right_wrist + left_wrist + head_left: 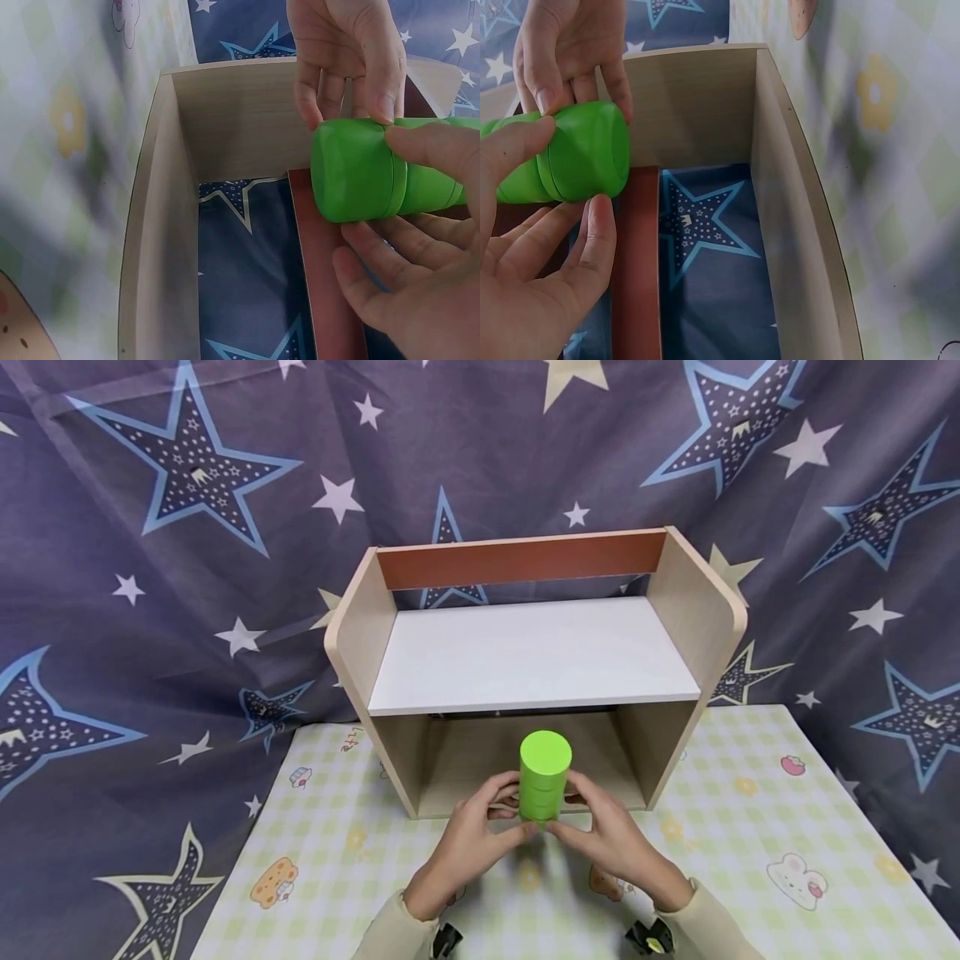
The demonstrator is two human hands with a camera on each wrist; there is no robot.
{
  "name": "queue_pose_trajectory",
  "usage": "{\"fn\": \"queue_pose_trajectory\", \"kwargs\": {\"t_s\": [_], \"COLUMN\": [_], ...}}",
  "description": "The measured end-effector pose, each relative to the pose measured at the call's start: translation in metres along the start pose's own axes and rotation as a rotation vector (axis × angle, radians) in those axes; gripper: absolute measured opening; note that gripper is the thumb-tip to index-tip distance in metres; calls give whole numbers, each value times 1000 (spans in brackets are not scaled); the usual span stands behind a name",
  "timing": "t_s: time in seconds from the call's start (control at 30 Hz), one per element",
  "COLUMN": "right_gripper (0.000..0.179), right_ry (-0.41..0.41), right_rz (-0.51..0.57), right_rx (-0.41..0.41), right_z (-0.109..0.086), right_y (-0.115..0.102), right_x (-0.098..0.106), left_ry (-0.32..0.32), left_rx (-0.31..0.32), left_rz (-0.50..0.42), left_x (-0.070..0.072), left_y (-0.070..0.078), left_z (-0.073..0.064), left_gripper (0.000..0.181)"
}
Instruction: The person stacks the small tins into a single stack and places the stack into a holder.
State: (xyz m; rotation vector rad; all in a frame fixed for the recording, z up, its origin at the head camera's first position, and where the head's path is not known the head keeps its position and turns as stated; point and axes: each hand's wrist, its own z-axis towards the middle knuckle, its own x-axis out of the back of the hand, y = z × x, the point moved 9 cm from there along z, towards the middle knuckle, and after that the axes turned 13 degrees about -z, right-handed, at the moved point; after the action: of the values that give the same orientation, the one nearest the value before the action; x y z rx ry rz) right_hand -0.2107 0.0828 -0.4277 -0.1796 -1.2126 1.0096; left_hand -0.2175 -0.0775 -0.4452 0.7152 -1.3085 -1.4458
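Observation:
A bright green cylinder (544, 777) with a flat round top stands upright between my two hands, in front of the shelf unit. Seams run round its body in the left wrist view, where its smooth rounded end (592, 154) shows. My left hand (480, 822) holds it from the left, thumb and fingertips against the side. From the right, my right hand (606, 831) grips it the same way. Both thumbs meet low on the near side. The right wrist view shows the cylinder (356, 172) with fingers on either side of it. Its inside is hidden.
Just behind the hands stands a small wooden shelf unit (536, 652) with a white shelf board and a reddish-brown back rail (525, 560). It rests on a checkered tablecloth (750, 810). A dark star-patterned cloth (225, 610) hangs behind and beside the table.

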Motion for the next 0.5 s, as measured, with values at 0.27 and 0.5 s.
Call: {"fn": "queue_pose_trajectory", "kwargs": {"t_s": [0.27, 0.5], "right_gripper": [72, 71], "right_ry": [-16, 4], "right_rz": [-2, -27], "right_rx": [-7, 22], "right_z": [1, 5], "right_y": [-2, -7], "right_x": [2, 7], "left_ry": [-12, -19], "left_rx": [-14, -24], "left_rz": [-12, -11], "left_x": [1, 4], "left_y": [4, 8], "left_z": [1, 4], "left_gripper": [64, 65]}}
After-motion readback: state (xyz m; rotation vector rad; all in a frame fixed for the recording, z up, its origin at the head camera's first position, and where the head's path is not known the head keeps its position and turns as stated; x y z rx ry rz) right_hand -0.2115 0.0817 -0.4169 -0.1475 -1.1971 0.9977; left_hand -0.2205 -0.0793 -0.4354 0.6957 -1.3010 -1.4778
